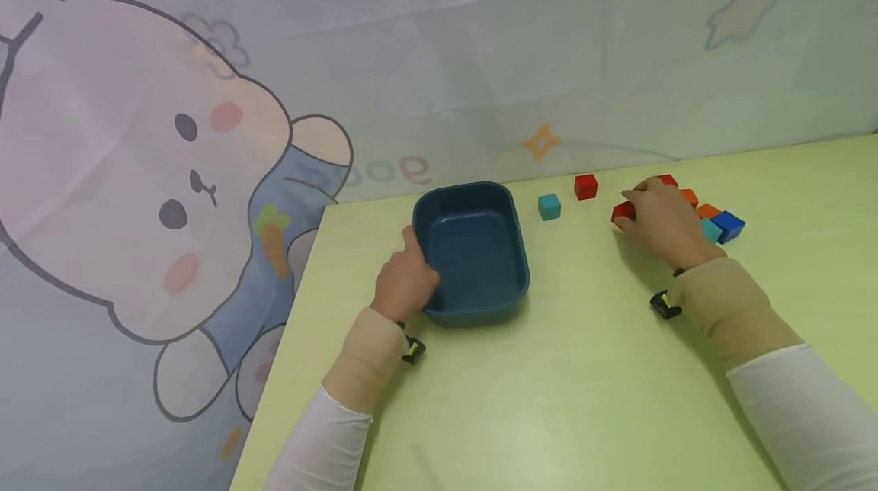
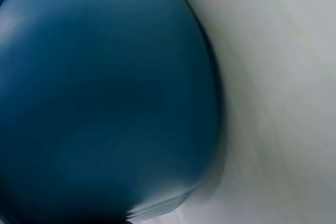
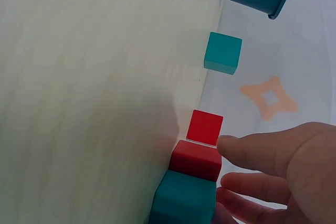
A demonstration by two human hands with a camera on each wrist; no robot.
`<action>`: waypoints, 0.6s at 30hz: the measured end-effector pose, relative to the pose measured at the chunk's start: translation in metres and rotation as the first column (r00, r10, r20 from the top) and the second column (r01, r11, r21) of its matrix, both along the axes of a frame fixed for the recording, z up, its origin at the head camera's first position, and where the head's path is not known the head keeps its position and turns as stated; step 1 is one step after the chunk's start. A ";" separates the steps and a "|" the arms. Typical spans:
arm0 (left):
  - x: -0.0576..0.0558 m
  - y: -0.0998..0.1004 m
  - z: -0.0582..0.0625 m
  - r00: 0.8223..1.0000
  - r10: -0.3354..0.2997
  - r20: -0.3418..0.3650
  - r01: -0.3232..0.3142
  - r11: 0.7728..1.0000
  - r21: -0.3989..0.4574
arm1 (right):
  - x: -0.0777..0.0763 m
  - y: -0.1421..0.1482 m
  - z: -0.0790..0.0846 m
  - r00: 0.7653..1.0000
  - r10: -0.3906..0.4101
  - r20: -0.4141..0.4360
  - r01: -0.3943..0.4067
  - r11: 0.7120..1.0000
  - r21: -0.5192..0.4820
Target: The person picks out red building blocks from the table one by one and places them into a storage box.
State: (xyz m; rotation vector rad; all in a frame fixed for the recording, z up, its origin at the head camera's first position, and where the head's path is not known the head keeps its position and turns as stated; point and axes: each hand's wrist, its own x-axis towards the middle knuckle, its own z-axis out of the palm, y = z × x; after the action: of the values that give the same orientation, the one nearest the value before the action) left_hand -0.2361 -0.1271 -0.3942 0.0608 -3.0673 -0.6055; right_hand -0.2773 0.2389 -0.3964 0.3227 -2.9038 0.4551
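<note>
My left hand [image 1: 406, 277] grips the left side of a dark blue rectangular bin [image 1: 523, 277], with the thumb over its rim. In the left wrist view the bin's smooth wall [image 2: 115, 87] fills most of the picture and my fingers are hidden. My right hand [image 1: 661, 220] has its thumb and fingers bent at a red cube [image 1: 622, 212], at the left of a cluster of blocks. From the right wrist view, the thumb [image 3: 247, 151] and fingertips lie at opposite edges of that red cube [image 3: 195, 161]. A teal block [image 3: 184, 198] appears close beside it.
Between bin and right hand stand a teal cube [image 1: 549, 206] and another red cube [image 1: 585, 187]. Behind the right hand lie a blue block [image 1: 729, 226], orange blocks [image 1: 688, 197], a teal block [image 1: 710, 230] and a red one [image 1: 667, 180]. A printed cloth [image 1: 480, 79] hangs along the table's back edge.
</note>
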 end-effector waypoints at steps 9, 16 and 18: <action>0.001 0.000 -0.002 1.000 -0.006 -0.004 0.006 1.000 0.003 | -0.001 0.001 -0.004 0.999 0.040 -0.011 -0.039 0.998 0.040; 0.000 0.000 -0.002 1.000 -0.001 -0.008 0.001 1.000 0.007 | -0.003 0.001 -0.003 0.997 0.068 -0.027 -0.069 0.998 -0.015; 0.000 0.000 -0.001 1.000 0.003 -0.009 -0.003 1.000 0.010 | -0.004 0.001 -0.001 0.998 0.064 -0.012 -0.065 0.998 -0.022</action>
State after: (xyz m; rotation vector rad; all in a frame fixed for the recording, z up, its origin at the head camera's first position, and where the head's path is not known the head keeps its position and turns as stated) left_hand -0.2360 -0.1270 -0.3952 0.0631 -3.0547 -0.6189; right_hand -0.2814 0.2396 -0.3979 0.4153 -2.8816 0.4944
